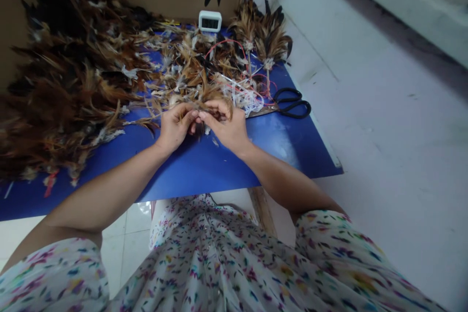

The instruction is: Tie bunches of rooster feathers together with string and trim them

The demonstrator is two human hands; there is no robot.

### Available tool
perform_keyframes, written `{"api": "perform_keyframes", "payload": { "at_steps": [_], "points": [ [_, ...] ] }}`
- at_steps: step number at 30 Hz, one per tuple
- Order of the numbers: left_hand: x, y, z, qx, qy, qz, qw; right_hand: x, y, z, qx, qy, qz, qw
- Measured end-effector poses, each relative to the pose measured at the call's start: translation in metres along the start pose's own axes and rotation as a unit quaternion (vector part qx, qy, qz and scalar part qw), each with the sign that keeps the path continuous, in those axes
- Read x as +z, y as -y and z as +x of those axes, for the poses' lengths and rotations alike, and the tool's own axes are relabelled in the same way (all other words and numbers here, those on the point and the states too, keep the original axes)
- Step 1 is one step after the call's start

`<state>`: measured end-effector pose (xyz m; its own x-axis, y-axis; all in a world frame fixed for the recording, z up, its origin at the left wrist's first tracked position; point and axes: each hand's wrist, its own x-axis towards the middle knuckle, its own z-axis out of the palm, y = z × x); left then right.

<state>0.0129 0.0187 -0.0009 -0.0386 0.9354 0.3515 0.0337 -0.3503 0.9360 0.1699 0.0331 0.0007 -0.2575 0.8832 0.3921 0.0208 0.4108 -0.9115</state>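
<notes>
My left hand (177, 124) and my right hand (226, 124) meet over the blue table (219, 165), thumbs and fingertips nearly touching. Both are closed in a pinch on brown feathers (215, 96), whose tips show above my right fingers. How many feathers each hand has is hidden by the fingers. Just beyond the hands spreads a layer of loose brown feathers (186, 58). White plastic strips (243, 95) lie in a tangle beside my right hand, with thin red string (226, 41) looping around them. Black-handled scissors (292, 102) rest to the right, their blades partly under the strips.
A large heap of dark brown feathers (73, 83) covers the left side. Two tied feather bundles on sticks (268, 41) lie at the back right. Behind them stand a small white digital clock (210, 21) and a cardboard box (164, 0). The table's right edge runs near the scissors.
</notes>
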Motion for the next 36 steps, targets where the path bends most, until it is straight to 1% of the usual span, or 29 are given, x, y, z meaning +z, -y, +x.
{"api": "perform_keyframes", "payload": {
  "at_steps": [2, 7, 9, 12, 15, 18, 21, 24, 32, 36],
  "points": [
    [-0.001, 0.002, 0.002, -0.006, 0.001, -0.032, 0.999, 0.0, 0.003, -0.002, -0.016, -0.008, -0.002, 1.0],
    [-0.005, 0.006, 0.007, -0.026, -0.012, -0.091, 0.995, -0.007, 0.019, 0.0, -0.063, -0.037, -0.067, 0.995],
    [-0.006, 0.007, 0.008, -0.032, -0.02, -0.105, 0.994, -0.009, 0.022, 0.002, -0.065, -0.038, -0.081, 0.994],
    [-0.008, 0.005, 0.011, -0.038, -0.024, -0.111, 0.993, -0.012, 0.02, 0.005, -0.055, -0.023, -0.1, 0.993],
    [-0.009, 0.003, 0.013, -0.051, -0.032, -0.124, 0.99, -0.015, 0.014, 0.008, -0.049, 0.011, -0.123, 0.991],
    [-0.011, 0.002, 0.015, -0.076, -0.045, -0.136, 0.987, -0.018, 0.012, 0.008, -0.042, 0.064, -0.177, 0.981],
    [-0.012, 0.001, 0.017, -0.095, -0.062, -0.148, 0.983, -0.019, 0.013, 0.008, -0.039, 0.13, -0.246, 0.96],
    [-0.012, 0.0, 0.017, -0.095, -0.078, -0.154, 0.98, -0.018, 0.016, 0.005, -0.04, 0.182, -0.299, 0.936],
    [-0.012, 0.001, 0.018, -0.09, -0.084, -0.142, 0.982, -0.011, 0.021, -0.003, -0.048, 0.265, -0.4, 0.876],
    [-0.012, 0.003, 0.018, -0.083, -0.089, -0.142, 0.982, -0.01, 0.022, -0.002, -0.045, 0.29, -0.406, 0.865]
  ]
}}
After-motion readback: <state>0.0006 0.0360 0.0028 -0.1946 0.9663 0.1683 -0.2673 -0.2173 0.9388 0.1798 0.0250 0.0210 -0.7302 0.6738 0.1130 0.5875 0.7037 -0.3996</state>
